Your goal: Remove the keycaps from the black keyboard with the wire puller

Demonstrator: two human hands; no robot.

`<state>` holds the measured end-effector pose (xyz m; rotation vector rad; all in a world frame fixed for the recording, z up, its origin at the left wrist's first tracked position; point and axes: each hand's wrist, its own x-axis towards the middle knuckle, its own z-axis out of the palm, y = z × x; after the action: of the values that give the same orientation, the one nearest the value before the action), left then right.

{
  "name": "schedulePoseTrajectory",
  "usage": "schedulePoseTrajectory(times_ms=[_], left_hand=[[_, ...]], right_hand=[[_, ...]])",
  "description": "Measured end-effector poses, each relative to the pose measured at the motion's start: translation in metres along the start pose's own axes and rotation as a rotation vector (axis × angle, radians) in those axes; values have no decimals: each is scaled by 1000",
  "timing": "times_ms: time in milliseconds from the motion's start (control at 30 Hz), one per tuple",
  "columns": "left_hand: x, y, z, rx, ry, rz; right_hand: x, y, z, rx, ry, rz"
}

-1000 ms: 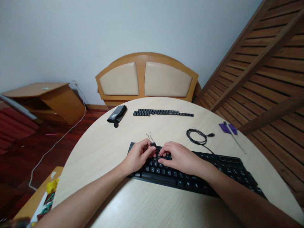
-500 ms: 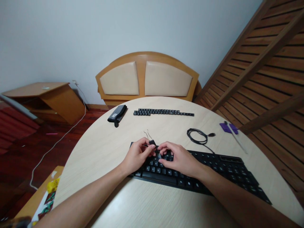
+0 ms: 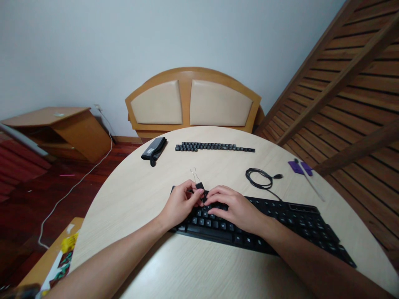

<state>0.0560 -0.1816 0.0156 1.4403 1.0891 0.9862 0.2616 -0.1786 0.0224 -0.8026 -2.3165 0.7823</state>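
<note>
My left hand (image 3: 183,200) is closed in a pinch on a keycap puller (image 3: 200,186). The tool has a black handle, and thin wire prongs stick out of its far end. Its near end sits just over the upper left part of a black keyboard (image 3: 212,233). My right hand (image 3: 235,207) rests over the keys beside that end. Its fingers reach to the puller's lower tip, and the thumb stays apart from them. I make out no keycap between them. Both hands cover part of the keys.
Loose black keycaps (image 3: 215,146) lie in rows at the table's far side. A folded dark pouch (image 3: 155,149) is left of them. A coiled USB cable (image 3: 259,178) lies behind the keyboard. On the right, a thin brush-like stick (image 3: 307,176) crosses a purple cloth (image 3: 294,167).
The keycap seen at the puller's lower end is no longer visible there. The puller has turned slightly in my left hand. My right fingers have shifted down and left toward its tip.
</note>
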Motion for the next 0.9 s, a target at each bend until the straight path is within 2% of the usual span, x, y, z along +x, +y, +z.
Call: schedulePoseTrajectory(times_ms=[267,500,667,833,900], left_hand=[[-3,-2,0,120,0,42],[-1,-8,-5,367,84,120],[-2,-8,-5,420,83,111],[-2,-7,-5,430,75,115],[-2,-8,-5,431,69,116]], right_hand=[[2,-1,-1,119,7,49],[8,1,-8,99,153,238],[42,12,-28,-279,161,269],[97,44,-40,-704,101,310],[115,57,-40,-795,60,344]])
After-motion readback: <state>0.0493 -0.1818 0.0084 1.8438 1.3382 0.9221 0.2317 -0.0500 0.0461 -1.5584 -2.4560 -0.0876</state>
